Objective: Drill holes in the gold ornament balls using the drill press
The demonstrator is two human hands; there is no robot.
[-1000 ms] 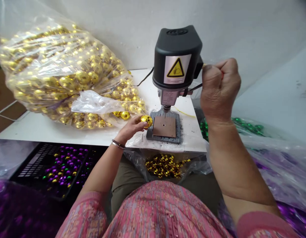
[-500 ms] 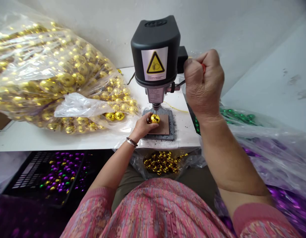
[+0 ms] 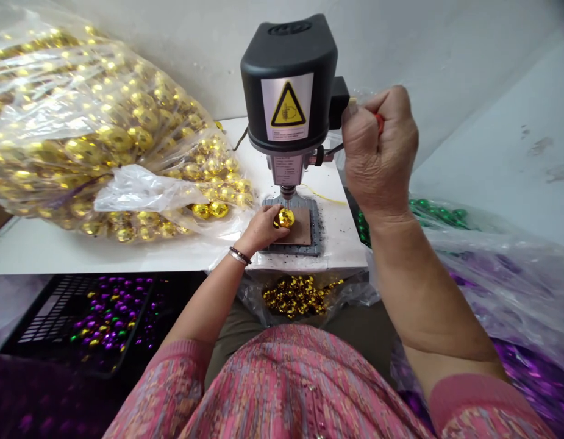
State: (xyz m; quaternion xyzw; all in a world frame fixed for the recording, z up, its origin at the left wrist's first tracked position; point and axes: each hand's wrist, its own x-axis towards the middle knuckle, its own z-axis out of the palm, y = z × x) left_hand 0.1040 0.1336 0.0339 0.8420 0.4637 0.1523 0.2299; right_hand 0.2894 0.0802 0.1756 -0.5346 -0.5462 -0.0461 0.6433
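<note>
A shiny gold faceted ball [image 3: 286,217] is pinched between the thumb and fingers of my left hand [image 3: 262,230]. It rests on a brown board [image 3: 300,230] over the grey base [image 3: 314,242] of a small drill press [image 3: 288,85]. Right above the ball is the thin drill bit [image 3: 288,203]; whether it touches the ball I cannot tell. My right hand [image 3: 380,149] is wrapped round the drill press lever, whose red end [image 3: 379,123] shows between the fingers. Dark crumbs lie around the base.
A big clear bag of gold balls [image 3: 117,140] fills the table's left side. Below the front edge hangs a bag of gold pieces [image 3: 302,296]. A black crate [image 3: 57,314] holds purple, green and gold balls. Green balls [image 3: 439,213] and purple bags [image 3: 528,372] lie to the right.
Both hands keep their grips, and the ball stays under the bit. The camera view has shifted slightly; more of the drill bit shows above the ball.
</note>
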